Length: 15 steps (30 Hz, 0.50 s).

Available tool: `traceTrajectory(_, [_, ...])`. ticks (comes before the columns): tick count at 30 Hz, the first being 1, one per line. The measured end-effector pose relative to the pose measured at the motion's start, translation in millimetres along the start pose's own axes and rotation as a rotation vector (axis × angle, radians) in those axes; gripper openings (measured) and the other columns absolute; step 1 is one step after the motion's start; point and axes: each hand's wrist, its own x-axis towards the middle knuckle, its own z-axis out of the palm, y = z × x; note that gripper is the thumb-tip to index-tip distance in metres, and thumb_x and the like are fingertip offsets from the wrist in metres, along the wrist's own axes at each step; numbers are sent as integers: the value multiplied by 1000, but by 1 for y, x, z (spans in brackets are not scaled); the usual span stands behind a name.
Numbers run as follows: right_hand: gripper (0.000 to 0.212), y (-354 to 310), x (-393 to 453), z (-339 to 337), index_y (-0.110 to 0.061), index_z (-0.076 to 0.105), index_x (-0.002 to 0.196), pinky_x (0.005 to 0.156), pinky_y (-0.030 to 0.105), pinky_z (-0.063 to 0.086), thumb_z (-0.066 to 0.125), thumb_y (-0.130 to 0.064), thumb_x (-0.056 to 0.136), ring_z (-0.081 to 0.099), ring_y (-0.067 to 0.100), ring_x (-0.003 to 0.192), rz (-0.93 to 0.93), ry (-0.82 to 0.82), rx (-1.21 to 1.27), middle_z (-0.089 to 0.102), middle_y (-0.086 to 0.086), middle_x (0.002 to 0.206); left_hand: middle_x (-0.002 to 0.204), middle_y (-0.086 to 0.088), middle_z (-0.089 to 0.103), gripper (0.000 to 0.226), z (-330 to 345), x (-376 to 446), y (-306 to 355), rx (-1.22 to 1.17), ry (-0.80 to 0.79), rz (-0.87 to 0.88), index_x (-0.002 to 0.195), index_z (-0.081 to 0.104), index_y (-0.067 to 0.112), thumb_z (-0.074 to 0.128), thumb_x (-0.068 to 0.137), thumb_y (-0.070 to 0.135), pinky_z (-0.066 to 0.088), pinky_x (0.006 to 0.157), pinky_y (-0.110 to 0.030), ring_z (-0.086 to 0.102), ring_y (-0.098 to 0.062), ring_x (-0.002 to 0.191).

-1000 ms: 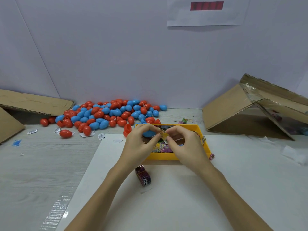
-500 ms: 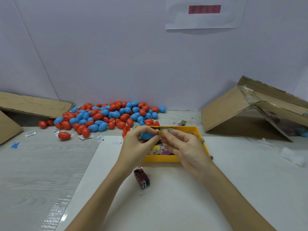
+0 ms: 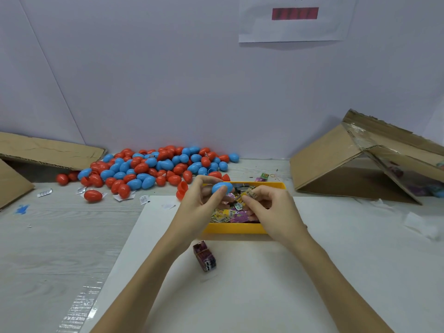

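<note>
My left hand (image 3: 199, 207) holds a blue plastic egg half (image 3: 222, 187) between thumb and fingers above the left end of a yellow tray (image 3: 233, 228). My right hand (image 3: 274, 210) pinches a small folded yellow packet (image 3: 251, 193) just right of the egg half, over the tray. The tray holds several small colourful packets (image 3: 228, 212). A pile of red and blue plastic eggs (image 3: 149, 169) lies on the table behind and to the left.
A small purple bundle (image 3: 205, 255) lies on the white sheet (image 3: 264, 284) in front of the tray. Cardboard boxes stand at the far right (image 3: 348, 164) and far left (image 3: 48, 150). Loose white paper slips (image 3: 44, 193) lie near the eggs. A wall rises behind.
The hands have drawn slightly apart. The blue egg half in my left hand now shows fully, and the packet sits in my right fingers a little to its right.
</note>
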Motion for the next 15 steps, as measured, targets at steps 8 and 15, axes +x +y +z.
traceTrajectory(8, [16,-5,-3,-1,-17,75,94,64,15,54,62,-21,102,68,2,69,-110,-116,-162,70,-10,72,109,9,74,21,0,1,-2,168,-26,65,121,68,20,61,101,24,59,84,-23,72,-7,97])
traceTrajectory(15, [22,-9,-5,-2,-17,75,96,64,11,49,57,-24,105,66,-4,72,-109,-170,-188,70,-13,74,108,7,74,22,-1,1,0,204,-14,64,122,69,22,62,100,24,58,87,-22,72,-8,98])
